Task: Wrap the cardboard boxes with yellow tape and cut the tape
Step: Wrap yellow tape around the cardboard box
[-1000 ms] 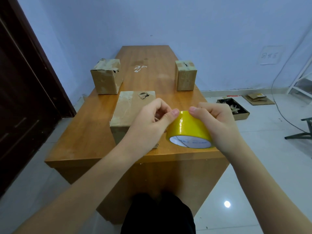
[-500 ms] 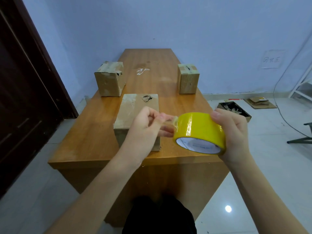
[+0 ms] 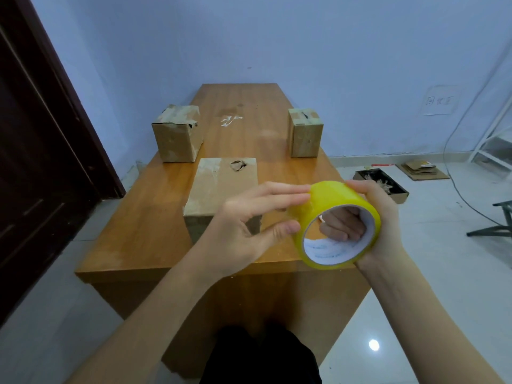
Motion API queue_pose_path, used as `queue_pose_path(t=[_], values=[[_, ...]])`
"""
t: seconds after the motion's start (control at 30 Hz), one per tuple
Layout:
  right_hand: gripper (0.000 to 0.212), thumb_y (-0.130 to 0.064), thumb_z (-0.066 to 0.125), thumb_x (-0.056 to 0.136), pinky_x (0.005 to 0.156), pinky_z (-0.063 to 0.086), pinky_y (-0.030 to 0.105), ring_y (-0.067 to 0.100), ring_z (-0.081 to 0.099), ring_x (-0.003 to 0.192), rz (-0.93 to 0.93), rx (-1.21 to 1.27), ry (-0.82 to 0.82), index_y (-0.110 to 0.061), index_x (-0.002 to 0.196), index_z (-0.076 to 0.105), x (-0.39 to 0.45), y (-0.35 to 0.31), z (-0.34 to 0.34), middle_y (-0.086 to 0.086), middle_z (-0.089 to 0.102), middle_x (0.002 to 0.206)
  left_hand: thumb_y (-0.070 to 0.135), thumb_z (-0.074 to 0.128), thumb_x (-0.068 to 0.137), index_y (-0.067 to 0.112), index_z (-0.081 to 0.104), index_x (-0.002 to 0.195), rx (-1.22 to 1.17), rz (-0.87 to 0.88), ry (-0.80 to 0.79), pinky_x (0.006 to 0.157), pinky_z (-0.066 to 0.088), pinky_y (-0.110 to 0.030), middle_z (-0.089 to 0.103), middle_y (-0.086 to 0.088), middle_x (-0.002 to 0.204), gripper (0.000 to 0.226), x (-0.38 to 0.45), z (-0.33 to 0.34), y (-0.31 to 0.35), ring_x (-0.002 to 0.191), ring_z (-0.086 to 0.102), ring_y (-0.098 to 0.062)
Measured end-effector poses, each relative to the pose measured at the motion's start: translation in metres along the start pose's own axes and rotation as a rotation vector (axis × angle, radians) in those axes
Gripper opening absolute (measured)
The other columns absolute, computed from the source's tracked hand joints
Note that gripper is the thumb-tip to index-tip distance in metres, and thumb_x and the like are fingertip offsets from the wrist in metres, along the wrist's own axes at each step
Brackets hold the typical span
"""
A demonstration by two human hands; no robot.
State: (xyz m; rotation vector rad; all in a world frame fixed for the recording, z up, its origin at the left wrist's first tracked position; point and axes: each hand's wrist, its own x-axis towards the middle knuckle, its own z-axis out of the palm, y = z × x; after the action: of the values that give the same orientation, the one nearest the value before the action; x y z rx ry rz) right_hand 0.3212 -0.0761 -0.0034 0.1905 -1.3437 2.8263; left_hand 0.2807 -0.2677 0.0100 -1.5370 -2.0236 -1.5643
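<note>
— Where's the tape?

— The yellow tape roll (image 3: 336, 225) is held up in the air over the near edge of the desk (image 3: 144, 225), its open core turned toward the camera. The right hand (image 3: 379, 217) has it — fingers hooked through the core, thumb and palm wrapped round the outer side, so that grip is clenched on the roll.

— And the other hand?

— The left hand (image 3: 249, 228) is on the roll's left side, fingers nearly straight. The fingertips lie flat on the top of the yellow band and the thumb touches the rim lower down; that grip is loose, pressing rather than pinching. Whether a free end of tape is lifted under the fingers, I cannot tell.

— The boxes?

— Three cardboard boxes, all on the desk. The nearest box (image 3: 221, 187) sits just behind the left hand, to the left of the roll, with a torn spot on its top. Farther back from the roll, the left box (image 3: 177, 137) stands near the desk's left edge, and the right box (image 3: 304, 133) near its right edge, well apart from each other.

— Anything round about?

— Right of the roll, on the tiled floor, a dark tray of scraps (image 3: 382, 184), with flattened cardboard (image 3: 421, 170) beyond it. A dark door (image 3: 36, 151) stands far left.
</note>
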Motion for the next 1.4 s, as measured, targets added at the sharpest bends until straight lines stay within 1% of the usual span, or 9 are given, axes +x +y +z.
queue_pose_path(t=[0.1, 0.2, 0.3, 0.37, 0.47, 0.6, 0.83, 1.27, 1.4], values=[[0.042, -0.03, 0.081, 0.055, 0.037, 0.021, 0.02, 0.01, 0.016, 0.036, 0.15, 0.16, -0.048, -0.016, 0.047, 0.042, 0.004, 0.002, -0.005, -0.004, 0.017, 0.041, 0.013, 0.07, 0.079, 0.014, 0.066, 0.109, 0.035, -0.033, 0.078, 0.082, 0.054, -0.028, 0.064, 0.001, 0.101, 0.031, 0.008, -0.001, 0.0, 0.093, 0.062, -0.014], [0.027, -0.032, 0.075, 0.065, 0.053, 0.043, 0.023, 0.016, 0.051, 0.054, 0.141, 0.247, -0.014, -0.01, 0.075, 0.063, 0.006, 0.005, -0.007, 0.004, 0.05, 0.067, 0.025, 0.069, 0.077, 0.027, 0.068, 0.094, -0.006, -0.185, 0.165, 0.076, 0.054, -0.026, 0.063, 0.008, 0.088, 0.018, 0.017, -0.004, 0.0, 0.084, 0.061, -0.011], [0.06, -0.034, 0.067, 0.086, 0.107, 0.04, 0.045, 0.035, 0.051, 0.125, 0.081, 0.291, -0.222, -0.003, 0.135, 0.051, 0.002, 0.012, -0.006, 0.021, 0.052, 0.137, 0.026, 0.067, 0.075, 0.025, 0.067, 0.083, -0.093, -0.358, 0.263, 0.063, 0.055, -0.023, 0.067, 0.003, 0.077, 0.008, 0.026, -0.008, -0.003, 0.069, 0.062, -0.008], [0.09, -0.038, 0.08, 0.074, 0.107, 0.041, 0.04, 0.027, 0.047, 0.131, -0.016, 0.041, -0.214, -0.011, 0.147, 0.034, 0.0, 0.017, -0.006, 0.01, 0.052, 0.141, 0.019, 0.065, 0.081, 0.022, 0.065, 0.079, -0.137, -0.417, 0.338, 0.054, 0.05, -0.017, 0.066, 0.006, 0.069, 0.004, 0.031, -0.008, -0.008, 0.06, 0.06, -0.002], [0.122, -0.053, 0.092, 0.042, 0.097, 0.047, 0.031, 0.021, 0.053, 0.126, -0.113, -0.337, -0.073, -0.023, 0.143, 0.031, 0.001, 0.024, 0.001, 0.0, 0.058, 0.133, 0.014, 0.06, 0.089, 0.023, 0.063, 0.08, -0.103, -0.496, 0.414, 0.053, 0.048, -0.015, 0.065, 0.006, 0.07, 0.013, 0.034, -0.004, -0.015, 0.062, 0.059, -0.003], [0.114, -0.065, 0.087, 0.03, 0.088, 0.054, 0.036, 0.025, 0.061, 0.111, -0.241, -0.36, 0.159, -0.016, 0.126, 0.051, 0.012, 0.029, 0.009, 0.008, 0.064, 0.118, 0.021, 0.053, 0.094, 0.025, 0.057, 0.082, 0.007, -0.584, 0.412, 0.056, 0.047, -0.017, 0.064, 0.001, 0.08, 0.014, 0.037, 0.003, -0.021, 0.074, 0.06, -0.01], [0.065, -0.054, 0.068, 0.042, 0.063, 0.054, 0.026, 0.018, 0.064, 0.089, -0.148, -0.43, 0.319, -0.025, 0.1, 0.059, 0.013, 0.018, 0.013, 0.002, 0.064, 0.097, 0.024, 0.048, 0.097, 0.02, 0.053, 0.081, 0.07, -0.631, 0.367, 0.06, 0.048, -0.034, 0.054, 0.002, 0.064, 0.017, 0.03, -0.002, -0.022, 0.055, 0.049, -0.01], [0.073, -0.065, 0.065, 0.049, 0.066, 0.042, 0.029, 0.016, 0.058, 0.089, 0.055, -0.75, 0.422, -0.028, 0.112, 0.057, 0.02, 0.005, 0.012, -0.001, 0.062, 0.101, 0.024, 0.052, 0.095, 0.02, 0.056, 0.081, 0.114, -0.648, 0.389, 0.066, 0.053, -0.035, 0.055, 0.003, 0.064, 0.015, 0.021, -0.026, -0.026, 0.05, 0.053, -0.002], [0.076, -0.069, 0.059, 0.053, 0.065, 0.04, 0.028, 0.013, 0.054, 0.084, 0.09, -0.872, 0.444, -0.024, 0.115, 0.053, 0.024, 0.004, 0.017, -0.001, 0.059, 0.1, 0.03, 0.053, 0.095, 0.026, 0.053, 0.078, 0.425, -0.609, 0.371, 0.063, 0.048, -0.025, 0.056, 0.007, 0.069, 0.018, 0.012, -0.023, -0.034, 0.065, 0.053, -0.006]])
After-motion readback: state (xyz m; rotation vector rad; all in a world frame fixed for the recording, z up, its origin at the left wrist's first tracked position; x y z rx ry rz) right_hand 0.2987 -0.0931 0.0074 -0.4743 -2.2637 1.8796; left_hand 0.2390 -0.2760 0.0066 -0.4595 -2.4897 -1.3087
